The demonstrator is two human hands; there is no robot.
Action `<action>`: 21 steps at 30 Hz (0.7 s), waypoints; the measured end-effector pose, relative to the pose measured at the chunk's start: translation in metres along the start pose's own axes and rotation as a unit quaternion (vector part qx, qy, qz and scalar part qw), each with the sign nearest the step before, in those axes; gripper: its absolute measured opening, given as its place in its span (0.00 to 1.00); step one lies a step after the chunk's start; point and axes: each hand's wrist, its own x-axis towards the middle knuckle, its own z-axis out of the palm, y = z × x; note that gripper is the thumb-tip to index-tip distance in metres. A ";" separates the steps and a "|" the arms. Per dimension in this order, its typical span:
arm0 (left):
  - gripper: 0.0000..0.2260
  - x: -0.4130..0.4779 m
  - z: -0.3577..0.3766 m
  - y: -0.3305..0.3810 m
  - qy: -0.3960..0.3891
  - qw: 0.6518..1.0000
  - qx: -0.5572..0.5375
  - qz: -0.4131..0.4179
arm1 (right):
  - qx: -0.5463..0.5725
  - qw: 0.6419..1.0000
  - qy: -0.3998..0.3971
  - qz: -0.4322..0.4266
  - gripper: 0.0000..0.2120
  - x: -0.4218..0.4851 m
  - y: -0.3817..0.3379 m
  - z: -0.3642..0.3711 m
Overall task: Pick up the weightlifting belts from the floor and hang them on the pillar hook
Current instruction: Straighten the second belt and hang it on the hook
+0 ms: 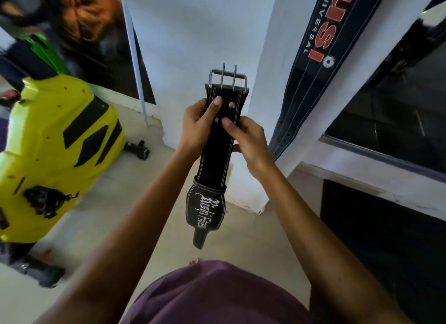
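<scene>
In the head view, a black belt [218,135] is held upright in front of a white pillar [200,39], clear of the floor [108,203]. The left hand [196,128] is closed around the belt's left edge, with its thumb pressed on the front face just below the buckle. The right hand [248,140] is closed on the right edge, slightly lower, with its thumb laid across the front face beside a rivet [232,104]. Both grips are thus narrow and filled by the same belt.

Directly above the grips, a metal buckle [228,79] with two prongs is seen pointing upward, in front of the pillar face. Below the grips, the belt hangs down and widens into a padded part carrying white lettering, and a narrow strap end dangles under that.

To the upper right of the grips, a second belt [321,46] with red letters and white stitching is seen hanging along the pillar's right side; its upper end is cut off by the frame edge, so what it hangs from cannot be told. To the left of the grips, a yellow machine [53,142] stands on the floor. Nearest the camera, below the forearms, a purple shirt [217,297] is seen.
</scene>
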 end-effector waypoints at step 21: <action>0.11 -0.009 0.012 0.009 -0.010 0.999 -0.054 -0.004 | 0.000 1.000 0.000 -0.009 0.12 0.011 -0.033 -0.020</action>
